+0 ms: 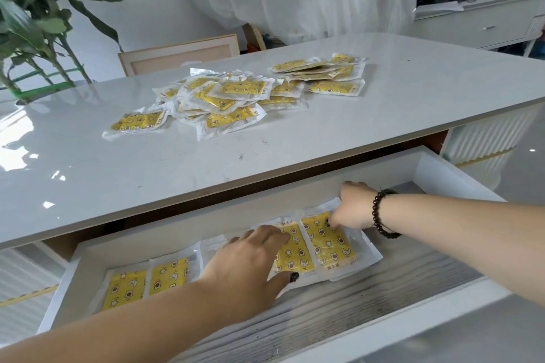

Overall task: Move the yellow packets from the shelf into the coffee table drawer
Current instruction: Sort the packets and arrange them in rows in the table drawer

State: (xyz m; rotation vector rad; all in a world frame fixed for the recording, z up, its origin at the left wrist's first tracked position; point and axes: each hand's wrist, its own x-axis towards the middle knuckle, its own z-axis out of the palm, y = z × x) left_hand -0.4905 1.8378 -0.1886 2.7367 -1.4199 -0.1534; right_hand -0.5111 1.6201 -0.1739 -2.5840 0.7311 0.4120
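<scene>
Yellow packets [295, 250] lie in a row along the back of the open drawer [427, 168], flat on its grey lined floor. The left hand [250, 262] rests on the middle of the row with fingers straight and spread, thumb down at the near edge. The right hand [352, 206], a dark bead bracelet [380, 212] on its wrist, pinches the far corner of the rightmost packet [327, 240] with curled fingers. A loose heap of packets [236, 97] sits on the white tabletop [118, 171], near a leafy plant [38, 15]
</scene>
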